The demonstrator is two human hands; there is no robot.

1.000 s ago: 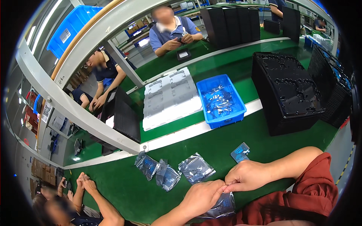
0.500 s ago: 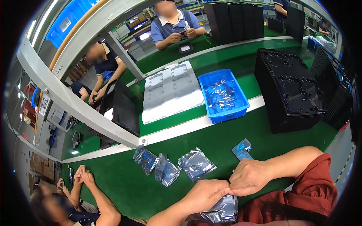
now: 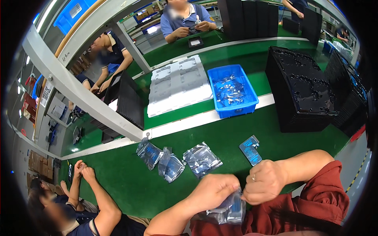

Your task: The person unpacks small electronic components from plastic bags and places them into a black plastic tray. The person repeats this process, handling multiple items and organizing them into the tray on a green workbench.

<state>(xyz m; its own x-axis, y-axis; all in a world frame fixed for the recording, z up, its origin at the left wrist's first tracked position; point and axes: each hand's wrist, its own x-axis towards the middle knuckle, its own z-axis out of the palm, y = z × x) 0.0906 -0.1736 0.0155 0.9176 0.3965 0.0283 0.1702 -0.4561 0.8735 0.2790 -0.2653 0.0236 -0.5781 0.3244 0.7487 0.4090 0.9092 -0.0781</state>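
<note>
My left hand (image 3: 217,192) is closed on the top of a shiny, see-through silvery anti-static bag (image 3: 226,214) near my lap, with something flat and dark inside. Beside it my right hand (image 3: 265,183), wearing a ring, is curled with fingertips pinched at the bag's right edge. The fingers hide most of the bag's upper edge. Just beyond my right hand lies a flat, blue-faced part with a notched end (image 3: 250,150). Left of it rest more silvery bags: one alone (image 3: 202,158), and two overlapping ones (image 3: 149,154) (image 3: 171,167).
A blue bin (image 3: 233,92) holding several silvery bags stands beyond the green bench (image 3: 130,181), beside a pale moulded tray (image 3: 179,86). Black tray stacks (image 3: 303,90) rise at the right. A slanting white post (image 3: 92,100) crosses the left. Co-workers sit left and across.
My two hands have drawn slightly apart at the bag's top, the right one moving rightward. More of the blue-faced part shows. The whole view has shifted a little.
</note>
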